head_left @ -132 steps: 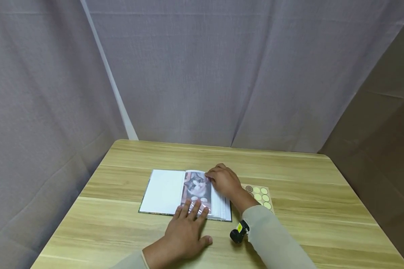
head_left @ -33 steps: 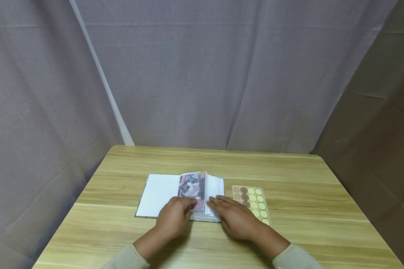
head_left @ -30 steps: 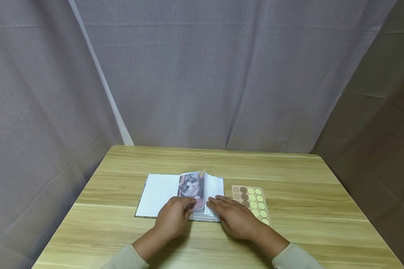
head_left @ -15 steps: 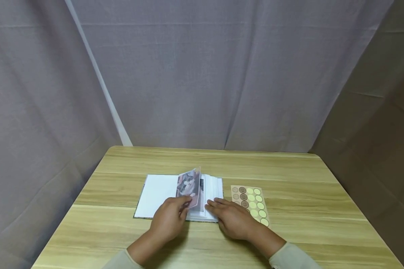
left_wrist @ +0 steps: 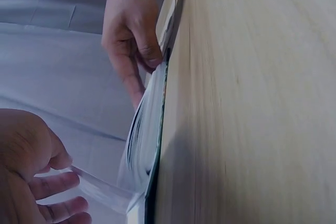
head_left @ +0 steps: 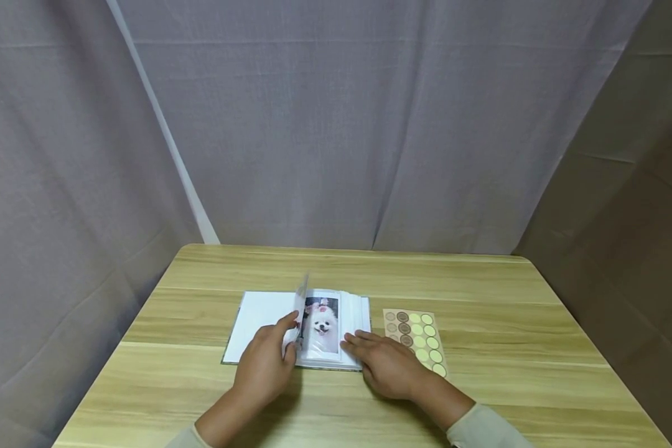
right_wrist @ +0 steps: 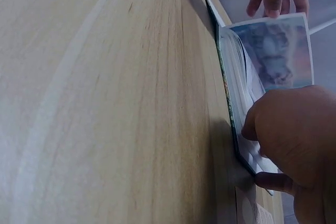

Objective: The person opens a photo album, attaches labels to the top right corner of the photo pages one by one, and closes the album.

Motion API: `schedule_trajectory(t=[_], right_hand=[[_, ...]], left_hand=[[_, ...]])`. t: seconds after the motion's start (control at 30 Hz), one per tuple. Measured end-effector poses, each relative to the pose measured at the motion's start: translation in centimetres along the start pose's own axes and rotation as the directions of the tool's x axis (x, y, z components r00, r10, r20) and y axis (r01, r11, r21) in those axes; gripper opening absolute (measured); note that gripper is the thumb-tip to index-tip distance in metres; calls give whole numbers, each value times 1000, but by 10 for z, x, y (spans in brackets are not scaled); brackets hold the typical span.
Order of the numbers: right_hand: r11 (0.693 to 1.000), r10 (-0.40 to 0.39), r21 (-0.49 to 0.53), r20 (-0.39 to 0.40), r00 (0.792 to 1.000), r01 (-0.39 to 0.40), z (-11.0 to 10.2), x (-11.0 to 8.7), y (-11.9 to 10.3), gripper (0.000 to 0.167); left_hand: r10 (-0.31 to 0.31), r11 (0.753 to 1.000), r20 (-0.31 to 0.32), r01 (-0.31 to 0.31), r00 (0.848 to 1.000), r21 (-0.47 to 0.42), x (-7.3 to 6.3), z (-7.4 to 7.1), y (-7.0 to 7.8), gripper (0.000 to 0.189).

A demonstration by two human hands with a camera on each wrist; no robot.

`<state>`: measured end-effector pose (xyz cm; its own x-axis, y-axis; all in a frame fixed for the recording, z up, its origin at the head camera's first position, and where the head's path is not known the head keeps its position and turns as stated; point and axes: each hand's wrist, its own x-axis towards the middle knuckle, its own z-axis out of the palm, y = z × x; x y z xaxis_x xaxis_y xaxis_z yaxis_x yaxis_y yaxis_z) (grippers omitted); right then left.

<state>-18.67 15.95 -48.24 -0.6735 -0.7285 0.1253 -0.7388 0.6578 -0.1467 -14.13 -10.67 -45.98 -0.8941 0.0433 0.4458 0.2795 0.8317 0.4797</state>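
A photo album (head_left: 266,311) lies spread on the table, its inside cover white. My left hand (head_left: 264,361) pinches the album's first page (head_left: 301,305) between thumb and fingers; that page stands nearly upright. In the right wrist view, a blurred picture shows on the lifted page (right_wrist: 275,51). Beneath it, a photo of a white dog (head_left: 322,326) is exposed in a clear sleeve. My right hand (head_left: 386,364) rests with its fingers extended on the right-hand pages. In the left wrist view, the stacked page edges (left_wrist: 142,135) sit between both hands.
A sheet of round stickers (head_left: 420,339), brown and pale yellow, lies right of the album, partly behind my right hand. The wooden table (head_left: 481,311) extends around them. Grey curtains (head_left: 291,124) hang behind the table's far edge.
My left hand has lifted the page with the cat photo and swung it leftward, uncovering the dog photo. Earlier, my right hand came down from the page's top corner to the right-hand pages.
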Motion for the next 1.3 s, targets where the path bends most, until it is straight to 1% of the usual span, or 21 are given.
schedule_trajectory(t=[0.23,0.33,0.4,0.5,0.6,0.67,0.77,0.83,0.9,1.0,1.07,1.2,1.3], right_hand=[[1000,-2,7,-10,1000,2,1,-1,1,47],[1000,-3,11,-13,1000,3,2,-1,1,47],[1000,1,15,-7,1000,-1,2,-1,2,47],[1000,11,25,6,1000,-11,3,-1,2,47],[999,21,24,16,1000,-22,3,-1,2,47],[1000,22,22,18,1000,-22,3,-1,3,47],[1000,21,20,16,1000,-21,3,-1,3,47],[1000,21,16,16,1000,-21,3,-1,3,47],[1000,22,15,16,1000,-22,3,-1,3,47],[1000,20,11,19,1000,-20,3,-1,3,48],[1000,18,12,19,1000,-18,3,-1,3,48],[1000,12,13,11,1000,-12,3,-2,3,48],[1000,1,14,-3,1000,-1,3,-2,2,47]], left_hand=[[-40,999,-72,42,997,30,-3,-10,-10,69],[-42,998,-100,47,994,46,-5,-15,-15,72],[-37,997,-115,44,993,65,-6,-18,-19,71],[-24,995,-126,36,992,93,-7,-21,-25,61],[-44,989,-119,60,992,132,-8,-24,-29,50],[-85,982,-96,99,992,158,-9,-26,-30,46],[-152,968,-35,156,988,198,-12,-30,-31,43],[-194,956,17,185,981,226,-13,-31,-31,43],[-229,945,71,205,971,254,-14,-32,-31,45],[-273,930,135,226,952,289,-14,-31,-34,49],[-293,923,164,233,942,306,-15,-30,-36,50],[-316,914,206,239,926,329,-15,-28,-39,49],[-324,911,238,235,916,338,-16,-27,-40,48]])
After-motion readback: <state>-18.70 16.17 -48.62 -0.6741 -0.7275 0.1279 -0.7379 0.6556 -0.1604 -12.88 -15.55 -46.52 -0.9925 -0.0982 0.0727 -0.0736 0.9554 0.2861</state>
